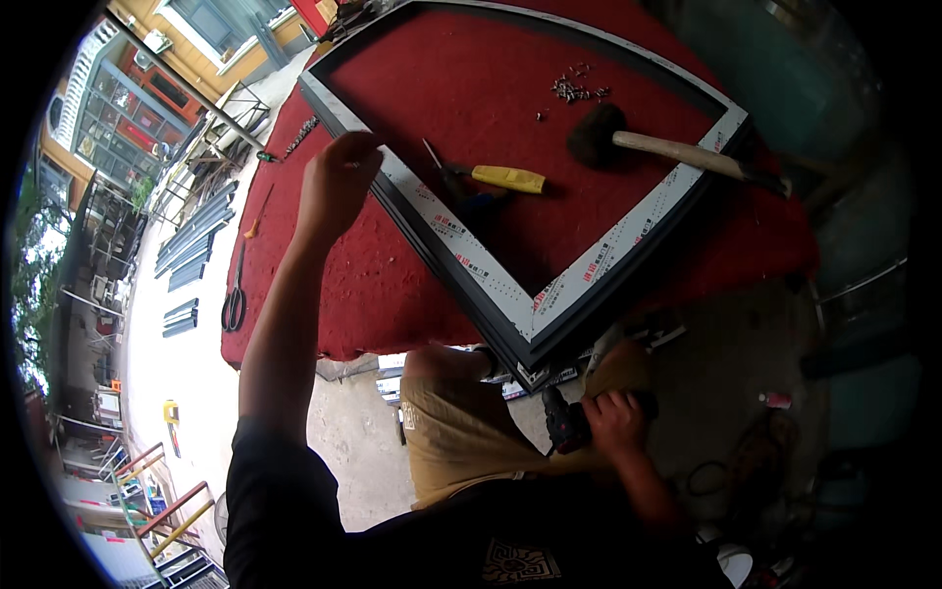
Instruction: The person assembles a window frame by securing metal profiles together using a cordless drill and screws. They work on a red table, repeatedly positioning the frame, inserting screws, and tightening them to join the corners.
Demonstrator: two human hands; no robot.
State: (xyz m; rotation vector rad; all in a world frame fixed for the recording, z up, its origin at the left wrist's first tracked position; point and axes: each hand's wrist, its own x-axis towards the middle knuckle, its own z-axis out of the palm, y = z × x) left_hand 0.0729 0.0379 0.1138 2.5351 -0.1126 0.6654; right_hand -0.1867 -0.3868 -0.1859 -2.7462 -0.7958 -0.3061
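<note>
Head view, sole camera.

Workpiece: a dark frame with white printed film on its upper face, lying flat on the red-clothed worktop. More dark profile shows below its near edges, apparently stacked layers. One corner points at the wearer; the left rail runs from it away and leftward, the right rail away and rightward. Which rail is the longer: uncertain, fisheye bend.

Left grip: raised at the outer side of the left rail, beyond its midpoint from the near corner. Fingers curled, tips drawn close together and pointing right, toward the rail. Contact with the rail, or any small item between the tips: cannot tell. The frame lies to its right and nearer the wearer.

Right grip: closed around a dark power drill, low over the lap. Chuck end directed up toward the near corner, just below it in view. Frame thus lies ahead of this grip; of the two, the left is nearer the left rail, the right nearer the corner.

Inside the opening: loose screws, yellow-handled screwdriver. Mallet handle crosses the right rail. Scissors at the worktop's left edge.
</note>
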